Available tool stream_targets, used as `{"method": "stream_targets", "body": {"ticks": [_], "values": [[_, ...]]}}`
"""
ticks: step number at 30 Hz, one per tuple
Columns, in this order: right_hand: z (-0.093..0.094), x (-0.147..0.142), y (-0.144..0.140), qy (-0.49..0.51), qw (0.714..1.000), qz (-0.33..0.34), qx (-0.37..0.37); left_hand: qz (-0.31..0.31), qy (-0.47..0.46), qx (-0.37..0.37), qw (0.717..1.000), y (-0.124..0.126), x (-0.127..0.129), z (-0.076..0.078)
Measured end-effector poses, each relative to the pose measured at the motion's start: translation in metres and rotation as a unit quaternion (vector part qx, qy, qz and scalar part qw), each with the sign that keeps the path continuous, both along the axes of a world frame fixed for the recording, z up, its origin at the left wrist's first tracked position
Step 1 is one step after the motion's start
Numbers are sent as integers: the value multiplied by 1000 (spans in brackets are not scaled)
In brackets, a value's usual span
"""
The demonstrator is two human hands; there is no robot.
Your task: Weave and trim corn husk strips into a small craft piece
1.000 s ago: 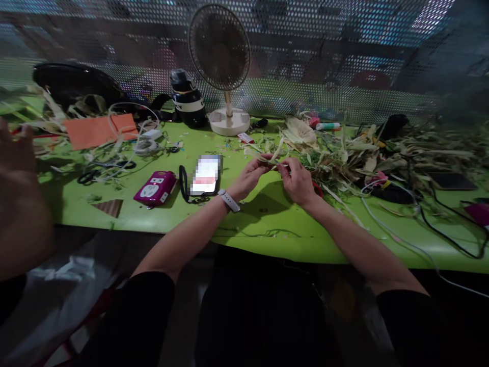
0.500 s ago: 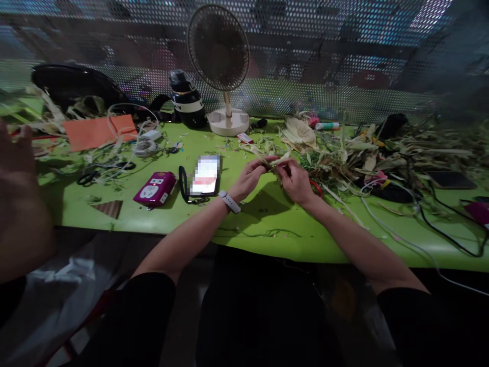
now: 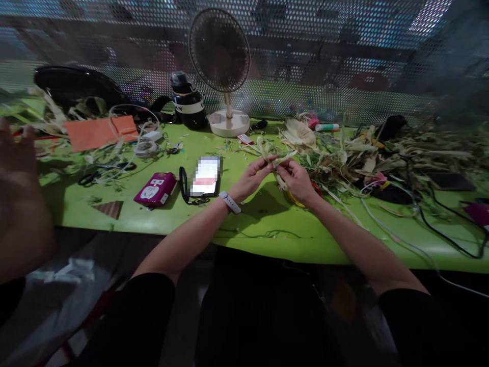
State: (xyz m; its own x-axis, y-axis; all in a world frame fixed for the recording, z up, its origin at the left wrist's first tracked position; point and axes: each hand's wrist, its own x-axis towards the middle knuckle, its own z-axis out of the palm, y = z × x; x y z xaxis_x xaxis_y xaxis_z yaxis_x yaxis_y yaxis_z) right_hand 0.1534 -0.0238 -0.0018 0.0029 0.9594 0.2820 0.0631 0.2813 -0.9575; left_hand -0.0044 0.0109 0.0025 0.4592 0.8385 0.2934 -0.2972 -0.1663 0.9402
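Bare left hand (image 3: 252, 178) and bare right hand (image 3: 298, 180) at frame centre, both pinched closed on pale, thin, leafy strips (image 3: 263, 149), round white-based fan (image 3: 219, 51) upper centre

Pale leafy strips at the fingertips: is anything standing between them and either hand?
Nothing visible: the left hand and right hand both hold the pale leafy strips directly. The larger leafy pile lies off to the right.

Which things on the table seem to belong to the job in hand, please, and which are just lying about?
Likely the job: pale strips, pinched by left hand and right hand; leaf pile, of similar look.

Likely just lying about: phone; purple box; bottle; fan; orange paper.
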Motion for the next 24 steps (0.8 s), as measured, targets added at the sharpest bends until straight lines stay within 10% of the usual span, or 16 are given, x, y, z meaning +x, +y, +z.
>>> {"method": "stream_targets", "body": {"ticks": [24], "values": [[2, -1, 0, 4, 999, -40, 8, -31, 9, -44, 998, 7, -1, -5]]}}
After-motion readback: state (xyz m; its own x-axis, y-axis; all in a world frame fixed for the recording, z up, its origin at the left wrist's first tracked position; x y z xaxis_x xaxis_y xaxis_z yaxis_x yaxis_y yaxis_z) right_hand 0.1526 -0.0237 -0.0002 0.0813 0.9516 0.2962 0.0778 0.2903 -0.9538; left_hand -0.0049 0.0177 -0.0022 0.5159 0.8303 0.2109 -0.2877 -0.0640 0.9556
